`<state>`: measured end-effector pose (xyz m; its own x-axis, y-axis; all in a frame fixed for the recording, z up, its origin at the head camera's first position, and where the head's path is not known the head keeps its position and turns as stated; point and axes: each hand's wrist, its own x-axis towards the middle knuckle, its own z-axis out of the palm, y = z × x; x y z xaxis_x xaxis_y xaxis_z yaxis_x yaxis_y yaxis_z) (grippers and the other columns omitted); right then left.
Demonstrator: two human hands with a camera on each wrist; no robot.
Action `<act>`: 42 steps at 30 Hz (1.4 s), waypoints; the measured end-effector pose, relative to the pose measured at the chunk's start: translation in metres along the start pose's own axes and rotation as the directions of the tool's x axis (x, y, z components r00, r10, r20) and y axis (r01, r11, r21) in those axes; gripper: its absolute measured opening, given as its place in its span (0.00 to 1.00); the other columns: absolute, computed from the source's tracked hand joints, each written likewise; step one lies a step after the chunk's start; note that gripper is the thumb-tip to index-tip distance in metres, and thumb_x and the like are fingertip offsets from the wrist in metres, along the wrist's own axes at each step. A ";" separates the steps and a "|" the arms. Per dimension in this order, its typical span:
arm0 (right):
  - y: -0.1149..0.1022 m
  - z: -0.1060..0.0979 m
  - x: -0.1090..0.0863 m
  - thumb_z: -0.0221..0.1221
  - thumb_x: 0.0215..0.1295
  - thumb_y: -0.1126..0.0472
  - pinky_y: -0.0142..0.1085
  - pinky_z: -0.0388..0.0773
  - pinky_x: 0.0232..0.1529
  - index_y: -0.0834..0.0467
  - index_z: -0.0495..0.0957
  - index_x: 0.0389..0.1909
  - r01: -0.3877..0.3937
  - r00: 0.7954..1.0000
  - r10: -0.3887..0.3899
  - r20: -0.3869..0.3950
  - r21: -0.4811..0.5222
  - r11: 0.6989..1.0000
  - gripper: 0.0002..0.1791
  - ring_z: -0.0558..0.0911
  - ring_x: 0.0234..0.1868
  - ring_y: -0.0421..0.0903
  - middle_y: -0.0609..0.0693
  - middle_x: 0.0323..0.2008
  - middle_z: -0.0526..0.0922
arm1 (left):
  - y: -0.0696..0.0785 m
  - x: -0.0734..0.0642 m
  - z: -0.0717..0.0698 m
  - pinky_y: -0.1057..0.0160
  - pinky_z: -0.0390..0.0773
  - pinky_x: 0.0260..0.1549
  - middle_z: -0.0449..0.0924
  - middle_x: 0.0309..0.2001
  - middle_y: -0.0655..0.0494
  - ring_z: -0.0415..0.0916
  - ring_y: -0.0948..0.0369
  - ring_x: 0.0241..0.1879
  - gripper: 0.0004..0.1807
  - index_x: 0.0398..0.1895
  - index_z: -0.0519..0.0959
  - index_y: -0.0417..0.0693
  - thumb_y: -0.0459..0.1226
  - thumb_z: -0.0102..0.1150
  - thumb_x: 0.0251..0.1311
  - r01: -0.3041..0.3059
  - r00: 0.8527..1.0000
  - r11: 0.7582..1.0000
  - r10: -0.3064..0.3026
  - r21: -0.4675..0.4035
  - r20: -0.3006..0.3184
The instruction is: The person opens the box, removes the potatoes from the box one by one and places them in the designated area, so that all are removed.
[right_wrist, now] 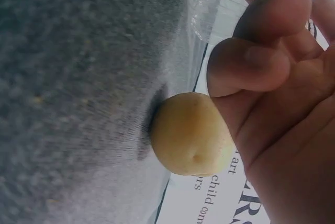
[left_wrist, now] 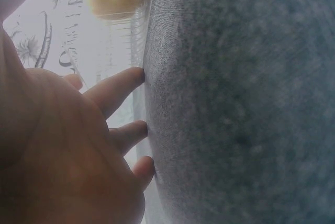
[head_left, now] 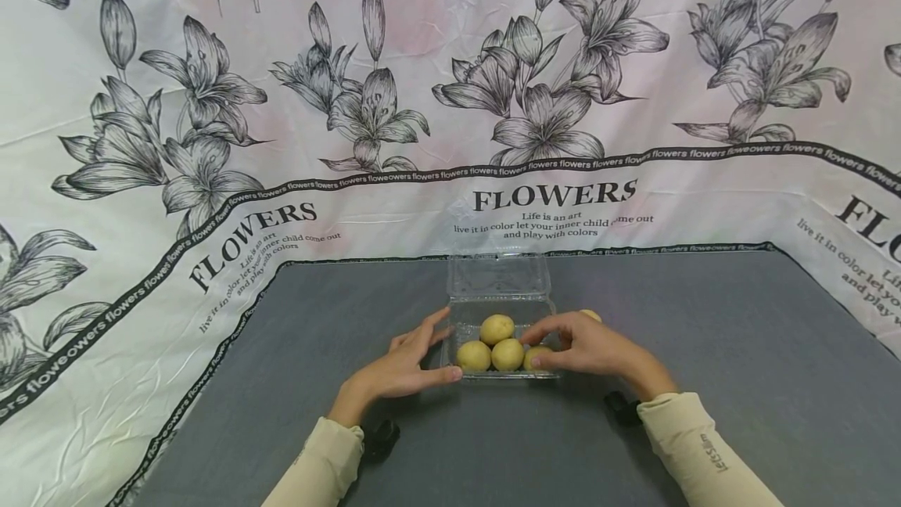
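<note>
A clear plastic clamshell box sits on the table with its lid raised at the back. Inside are several yellow potatoes: one at the back, others along the front, including the left one. My left hand rests against the box's left side, fingers spread and thumb at the front corner. At the right end, my right hand pinches a potato between thumb and fingers, partly covering it. Another potato lies on the table beside my right hand, outside the box.
The grey table runs back to a hanging white cloth printed with flowers and lettering. Black devices sit under the left wrist and the right wrist.
</note>
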<state>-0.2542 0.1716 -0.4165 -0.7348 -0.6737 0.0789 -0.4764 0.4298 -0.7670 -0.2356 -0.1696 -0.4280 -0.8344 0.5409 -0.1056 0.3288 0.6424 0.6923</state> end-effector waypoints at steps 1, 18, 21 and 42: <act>0.000 0.000 0.000 0.68 0.66 0.51 0.33 0.76 0.30 0.56 0.84 0.56 -0.001 1.000 0.001 0.003 -0.005 1.000 0.21 0.74 0.25 0.34 0.59 0.56 0.85 | 0.000 0.000 0.000 0.35 0.42 0.71 0.57 0.80 0.61 0.39 0.49 0.83 0.56 0.83 0.34 0.67 0.65 0.58 0.64 0.000 1.000 1.000 0.000 -0.001 0.001; -0.006 -0.004 0.006 0.67 0.67 0.48 0.46 0.81 0.49 0.57 0.82 0.59 -0.001 0.998 0.008 0.063 -0.105 0.994 0.25 0.83 0.55 0.56 0.56 0.54 0.85 | -0.001 0.000 0.001 0.36 0.42 0.71 0.57 0.80 0.61 0.39 0.49 0.83 0.56 0.83 0.33 0.68 0.66 0.58 0.64 0.002 1.000 1.000 -0.002 0.002 0.001; -0.006 -0.004 0.006 0.68 0.66 0.48 0.48 0.81 0.50 0.57 0.83 0.56 -0.005 0.998 0.012 0.062 -0.105 0.994 0.23 0.83 0.55 0.56 0.56 0.54 0.86 | -0.001 0.000 0.002 0.36 0.43 0.71 0.57 0.80 0.62 0.39 0.49 0.83 0.56 0.83 0.33 0.68 0.66 0.58 0.64 0.003 1.000 1.000 -0.003 0.001 0.002; -0.002 -0.001 0.005 0.71 0.63 0.49 0.39 0.82 0.47 0.52 0.88 0.48 -0.017 1.000 0.017 0.000 -0.028 0.999 0.16 0.86 0.51 0.48 0.50 0.49 0.88 | -0.002 0.000 0.002 0.37 0.41 0.72 0.58 0.80 0.61 0.40 0.49 0.83 0.56 0.83 0.35 0.67 0.65 0.58 0.63 0.004 1.000 1.000 -0.004 0.000 -0.007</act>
<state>-0.2569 0.1681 -0.4144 -0.7430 -0.6660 0.0659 -0.4772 0.4581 -0.7499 -0.2355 -0.1698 -0.4310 -0.8386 0.5348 -0.1037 0.3254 0.6445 0.6919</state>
